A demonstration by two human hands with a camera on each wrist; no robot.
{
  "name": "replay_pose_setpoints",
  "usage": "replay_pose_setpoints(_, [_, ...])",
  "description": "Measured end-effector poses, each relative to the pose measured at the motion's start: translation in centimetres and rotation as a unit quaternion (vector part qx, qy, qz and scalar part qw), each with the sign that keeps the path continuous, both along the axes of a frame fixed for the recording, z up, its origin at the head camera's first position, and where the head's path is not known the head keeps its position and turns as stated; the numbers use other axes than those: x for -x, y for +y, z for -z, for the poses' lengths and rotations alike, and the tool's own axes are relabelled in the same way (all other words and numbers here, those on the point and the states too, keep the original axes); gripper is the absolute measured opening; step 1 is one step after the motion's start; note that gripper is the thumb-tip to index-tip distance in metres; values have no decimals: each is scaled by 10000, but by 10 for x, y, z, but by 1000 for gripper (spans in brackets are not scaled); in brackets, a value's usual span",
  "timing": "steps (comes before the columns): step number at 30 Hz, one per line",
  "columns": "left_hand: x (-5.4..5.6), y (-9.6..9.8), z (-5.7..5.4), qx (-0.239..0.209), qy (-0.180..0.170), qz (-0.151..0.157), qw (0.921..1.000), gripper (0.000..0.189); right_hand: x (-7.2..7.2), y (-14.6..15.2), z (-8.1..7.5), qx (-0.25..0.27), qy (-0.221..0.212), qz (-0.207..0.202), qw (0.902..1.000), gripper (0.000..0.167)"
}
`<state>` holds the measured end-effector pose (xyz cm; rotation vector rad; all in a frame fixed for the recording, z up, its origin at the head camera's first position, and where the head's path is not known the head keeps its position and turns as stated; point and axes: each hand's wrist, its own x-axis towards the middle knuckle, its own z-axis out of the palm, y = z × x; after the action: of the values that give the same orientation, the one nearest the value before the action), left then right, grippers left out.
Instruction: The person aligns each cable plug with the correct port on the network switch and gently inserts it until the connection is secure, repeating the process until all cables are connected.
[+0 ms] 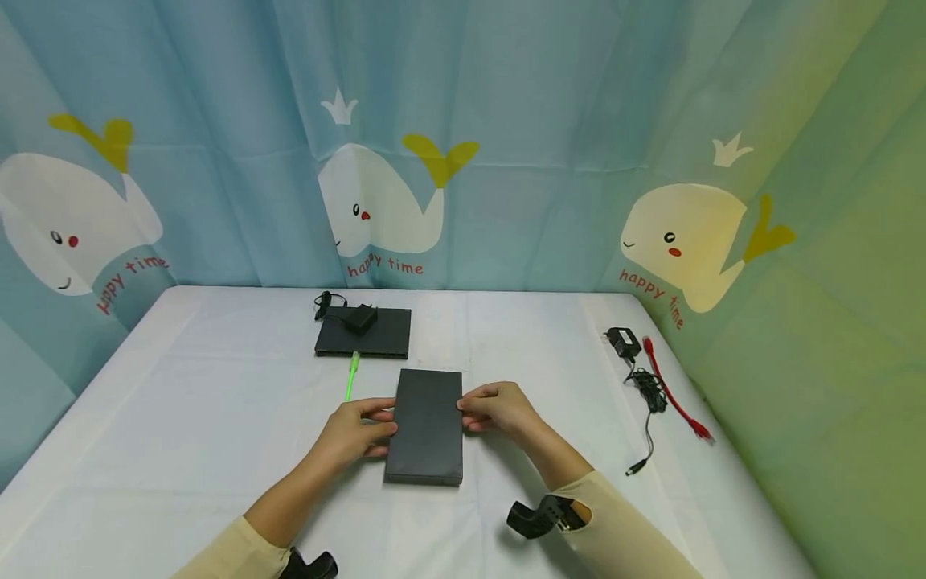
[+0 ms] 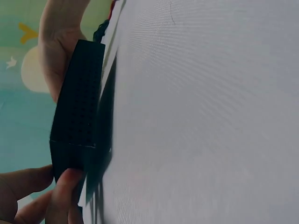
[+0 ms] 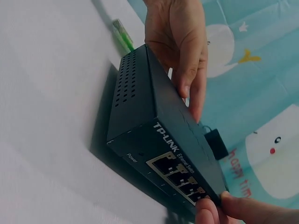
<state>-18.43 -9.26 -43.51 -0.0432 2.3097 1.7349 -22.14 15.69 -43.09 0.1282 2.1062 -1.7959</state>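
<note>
Between my two hands is a black TP-LINK Ethernet switch (image 1: 425, 426), its long axis pointing away from me. My left hand (image 1: 353, 430) grips its left side with thumb and fingers. On the opposite side my right hand (image 1: 501, 408) pinches the edge; in the right wrist view its fingertips (image 3: 205, 212) overlap the end of the port row (image 3: 180, 177). Vent holes (image 2: 81, 102) cover one narrow side, and a shadow falls on the cloth beneath the switch. Just beyond my left hand lies a green network cable (image 1: 352, 378), partly hidden by that hand.
A flat black box (image 1: 391, 334) lies at the back with a black power adapter (image 1: 360, 319) on it. To the right are another power adapter (image 1: 624, 343) with a bundled cord (image 1: 650, 390) and a red network cable (image 1: 673, 394). A white cloth covers the table (image 1: 181, 450); curtains hang behind.
</note>
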Motion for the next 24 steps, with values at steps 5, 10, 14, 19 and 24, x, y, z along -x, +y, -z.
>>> replay_pose_setpoints(5, [1, 11, 4, 34, -9, -31, 10000, 46, 1, 9, 4, -103, -88, 91, 9999, 21])
replay_pose_setpoints(10, [2, 20, 8, -175, -103, -109, 9997, 45, 3, 16, 8, -79, -98, 188, 9997, 22])
replay_pose_setpoints(14, [4, 25, 10, -112, -93, -147, 9998, 45, 2, 18, 8, -83, -90, 281, 9995, 23])
replay_pose_setpoints(19, [6, 28, 11, -59, -43, -116, 9999, 46, -4, 17, 6, -174, 98, 388, 9990, 27])
replay_pose_setpoints(24, [8, 29, 12, -68, -45, -122, 9999, 46, -14, 12, 2, -377, 297, 509, 9975, 33])
